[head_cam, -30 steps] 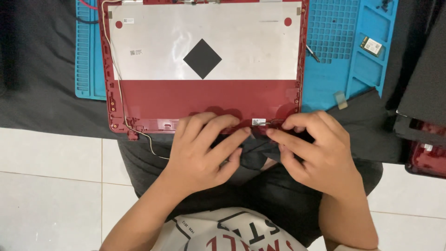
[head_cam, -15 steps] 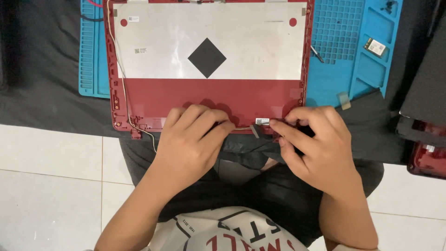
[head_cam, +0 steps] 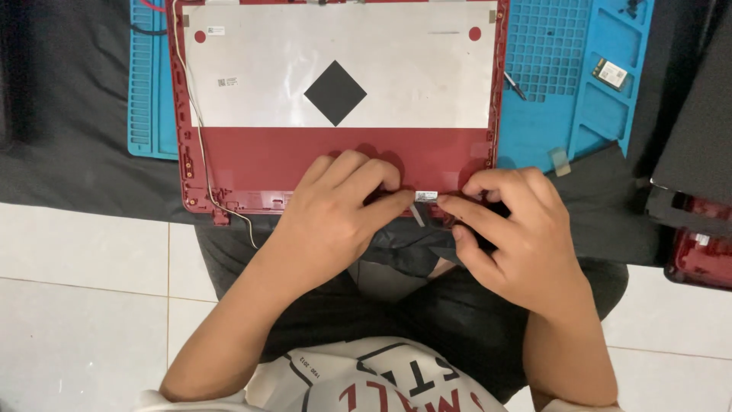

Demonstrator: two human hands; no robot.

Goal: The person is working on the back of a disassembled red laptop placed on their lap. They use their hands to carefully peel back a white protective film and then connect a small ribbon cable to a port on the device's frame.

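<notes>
A red laptop lid shell (head_cam: 252,156) lies inner side up, with a silvery foil sheet (head_cam: 335,46) and a black diamond pad (head_cam: 335,92) on it. Both hands work at its near edge. My left hand (head_cam: 339,217) rests on the red rim, fingertips pressed next to a small white-tagged strip (head_cam: 424,200). My right hand (head_cam: 515,229) pinches that strip from the right, thumb and forefinger closed on its end. A thin white cable (head_cam: 200,145) runs down the shell's left side.
A blue repair mat (head_cam: 587,84) lies under the shell, holding a small chip card (head_cam: 611,73) and a metal tool (head_cam: 514,85). Black cloth covers the floor behind. Another red laptop part (head_cam: 698,255) sits at the right edge. White tiles lie on the left.
The view has shifted slightly, with the shell lower in frame. My left hand has moved up onto the shell's rim, and both hands' fingertips have closed in around the small strip.
</notes>
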